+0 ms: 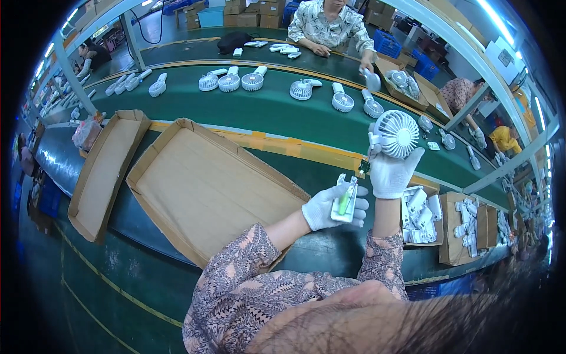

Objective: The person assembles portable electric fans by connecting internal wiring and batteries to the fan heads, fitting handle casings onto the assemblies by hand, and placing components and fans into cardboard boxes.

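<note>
My left hand (319,210), in a white glove, is closed round a white plastic handle shell (344,211). A green cylindrical battery (344,201) lies inside that shell. Higher and to the right, my gloved right hand (391,177) grips a white handheld fan (398,134), its round grille raised above the fingers. A small green circuit board (364,167) hangs from the fan on the side facing my left hand. Thin wires seem to run from the board towards the shell, but they are too small to trace.
A large cardboard tray (206,183) lies to my left, with a narrower tray (106,183) beyond it. Cardboard boxes (457,236) of white parts stand right. Several white fans (252,82) line the green conveyor (188,112) ahead. Across it, a co-worker (330,26) handles a fan.
</note>
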Action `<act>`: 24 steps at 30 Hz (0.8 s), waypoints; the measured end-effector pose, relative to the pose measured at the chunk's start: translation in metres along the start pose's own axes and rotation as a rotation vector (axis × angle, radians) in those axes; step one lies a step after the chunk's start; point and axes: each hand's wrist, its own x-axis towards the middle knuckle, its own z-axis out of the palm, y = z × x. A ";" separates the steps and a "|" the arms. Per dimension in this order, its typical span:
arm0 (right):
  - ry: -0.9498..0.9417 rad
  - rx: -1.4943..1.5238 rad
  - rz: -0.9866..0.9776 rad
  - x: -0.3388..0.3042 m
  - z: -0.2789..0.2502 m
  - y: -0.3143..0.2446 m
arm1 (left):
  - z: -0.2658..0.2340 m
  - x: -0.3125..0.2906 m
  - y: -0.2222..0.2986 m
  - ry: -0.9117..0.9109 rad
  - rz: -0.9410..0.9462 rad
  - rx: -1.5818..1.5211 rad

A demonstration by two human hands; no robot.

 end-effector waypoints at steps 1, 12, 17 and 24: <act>0.025 -0.039 -0.034 0.001 -0.008 -0.006 | 0.001 0.002 -0.003 0.035 -0.020 -0.006; -0.043 -0.280 0.409 -0.063 -0.049 0.019 | -0.033 0.013 0.029 0.542 0.511 0.234; 0.095 -0.371 0.263 -0.064 -0.062 -0.004 | -0.016 0.015 0.014 0.600 0.402 0.843; 0.269 -0.813 0.092 -0.056 -0.071 -0.007 | 0.012 0.011 0.000 0.390 0.031 0.773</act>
